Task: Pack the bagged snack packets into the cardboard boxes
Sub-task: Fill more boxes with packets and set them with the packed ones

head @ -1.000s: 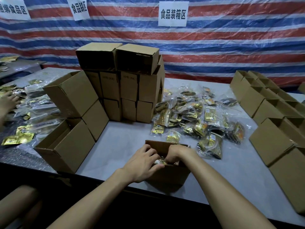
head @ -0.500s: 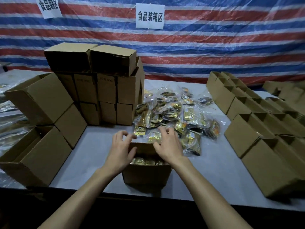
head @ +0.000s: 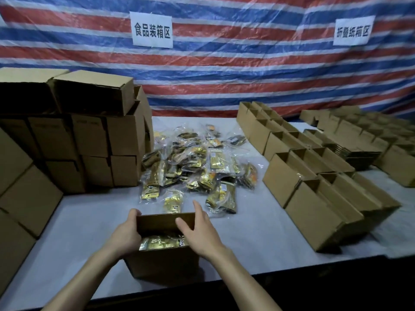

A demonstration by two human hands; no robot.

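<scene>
Few packets (head: 161,242) visible in box (head: 165,263), left hand (head: 125,235) gripping, right hand (head: 202,234) overlapping

The sheet (head: 247,70) at the back has red, white and blue stripes. The middle sign (head: 152,30) and the right sign (head: 353,30) are white with black writing. The box in front (head: 161,263), the stacked boxes (head: 89,140) and the open boxes (head: 289,176) are brown. The snack packets (head: 195,167) are shiny gold and black in clear bags, a few with orange. The desk (head: 258,232) is pale grey-white.
</scene>
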